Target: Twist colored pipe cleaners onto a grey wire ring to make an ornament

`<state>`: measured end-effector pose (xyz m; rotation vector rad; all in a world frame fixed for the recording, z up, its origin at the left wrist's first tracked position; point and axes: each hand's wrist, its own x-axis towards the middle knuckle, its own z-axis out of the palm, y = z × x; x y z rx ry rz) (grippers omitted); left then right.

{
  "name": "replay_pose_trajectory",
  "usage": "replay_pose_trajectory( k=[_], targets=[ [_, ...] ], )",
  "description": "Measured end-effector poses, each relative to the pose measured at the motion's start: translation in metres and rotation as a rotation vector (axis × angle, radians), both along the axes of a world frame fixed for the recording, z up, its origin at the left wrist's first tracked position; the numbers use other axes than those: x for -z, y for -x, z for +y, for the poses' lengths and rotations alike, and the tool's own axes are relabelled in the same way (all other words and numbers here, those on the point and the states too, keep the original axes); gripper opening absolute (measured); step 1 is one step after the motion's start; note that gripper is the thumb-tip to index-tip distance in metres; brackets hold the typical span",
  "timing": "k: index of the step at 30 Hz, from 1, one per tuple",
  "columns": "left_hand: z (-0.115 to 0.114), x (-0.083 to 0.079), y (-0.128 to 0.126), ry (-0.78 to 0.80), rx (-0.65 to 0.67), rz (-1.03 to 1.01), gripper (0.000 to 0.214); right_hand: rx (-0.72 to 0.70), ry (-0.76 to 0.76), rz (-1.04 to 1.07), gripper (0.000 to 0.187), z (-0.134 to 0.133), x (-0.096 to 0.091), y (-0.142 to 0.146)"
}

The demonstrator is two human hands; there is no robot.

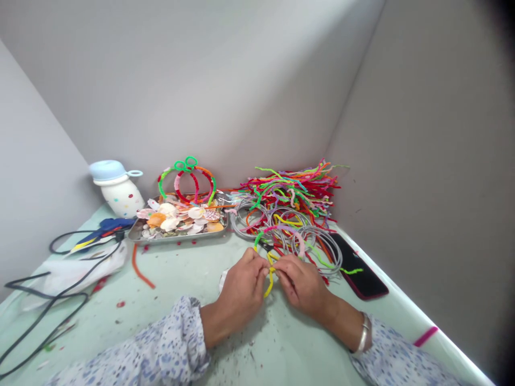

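My left hand [246, 279] and my right hand [302, 283] meet over the table, thumbs and fingertips pinched together on a yellow pipe cleaner [269, 287]. One end of it bends down between the hands, and another piece rises above the fingertips. Just beyond them arches a hoop [284, 228] wrapped in green, pink and purple fuzzy stems; its lower part is hidden behind my hands. Whether the yellow stem is joined to this hoop, I cannot tell. Coils of grey wire [317, 244] lie behind my right hand.
A metal tray [181, 239] of seashells [169, 214] stands at the back, with wrapped hoops [187, 182] over it. Right of it is a heap of pipe cleaners [298, 187]. A phone [360, 271] lies by the right edge. A white bottle [120, 195] and black cable [60, 295] are left.
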<state>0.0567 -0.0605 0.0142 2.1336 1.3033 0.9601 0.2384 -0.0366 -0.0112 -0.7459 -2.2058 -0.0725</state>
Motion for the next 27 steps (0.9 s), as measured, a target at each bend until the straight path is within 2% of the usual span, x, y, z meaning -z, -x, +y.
replay_pose_trajectory(
  k=[4, 10, 16, 23, 27],
  targets=[
    [0.001, -0.004, 0.001, 0.032, 0.004, -0.044, 0.021, -0.007, 0.012, 0.004, 0.015, 0.0, -0.001, -0.001],
    [0.0, -0.008, -0.002, 0.032, -0.027, 0.0, 0.021, -0.007, 0.037, -0.002, 0.016, 0.0, 0.0, -0.001],
    [-0.002, -0.006, -0.005, -0.009, -0.053, 0.011, 0.022, -0.004, -0.006, 0.011, 0.016, -0.001, -0.003, 0.001],
    [0.002, -0.008, -0.001, 0.052, 0.012, -0.03, 0.021, -0.016, -0.017, 0.022, 0.018, -0.001, -0.001, -0.004],
    [0.005, -0.012, 0.003, 0.087, 0.053, 0.013, 0.023, -0.018, -0.067, -0.025, 0.02, -0.002, -0.001, -0.007]
  ],
)
